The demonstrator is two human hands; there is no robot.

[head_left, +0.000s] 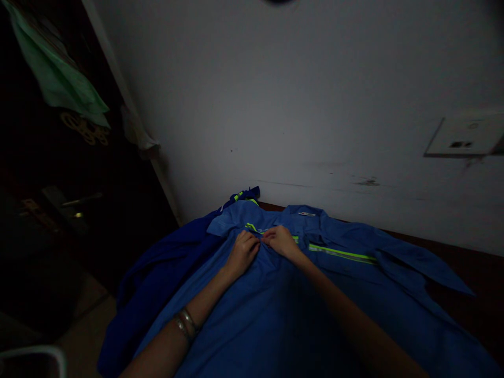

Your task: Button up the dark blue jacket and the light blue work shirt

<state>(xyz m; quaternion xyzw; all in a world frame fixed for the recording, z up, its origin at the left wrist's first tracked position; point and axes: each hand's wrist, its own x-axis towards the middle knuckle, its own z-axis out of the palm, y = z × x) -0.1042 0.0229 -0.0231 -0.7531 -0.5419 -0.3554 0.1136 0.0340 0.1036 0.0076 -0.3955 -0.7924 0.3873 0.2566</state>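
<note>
A blue work shirt (pixel 236 315) with yellow-green and grey reflective strips lies spread out before me, its collar toward the wall. My left hand (pixel 243 253) pinches the front of the shirt just below the chest strip. Close against it, my right hand (pixel 279 240) also has its fingertips pressed together on the cloth. The fabric bunches into small folds between the two hands. Whatever small part lies between the fingertips is hidden. Under the shirt's left side is a darker blue garment (pixel 157 278), also with a yellow-green strip at its top.
A pale wall (pixel 299 105) rises behind the dark brown table (pixel 444 257). On the wall at right is a socket plate (pixel 464 136). A dark door (pixel 122 226) with a metal handle (pixel 82 200) and a hanging green cloth (pixel 59 79) stands at left.
</note>
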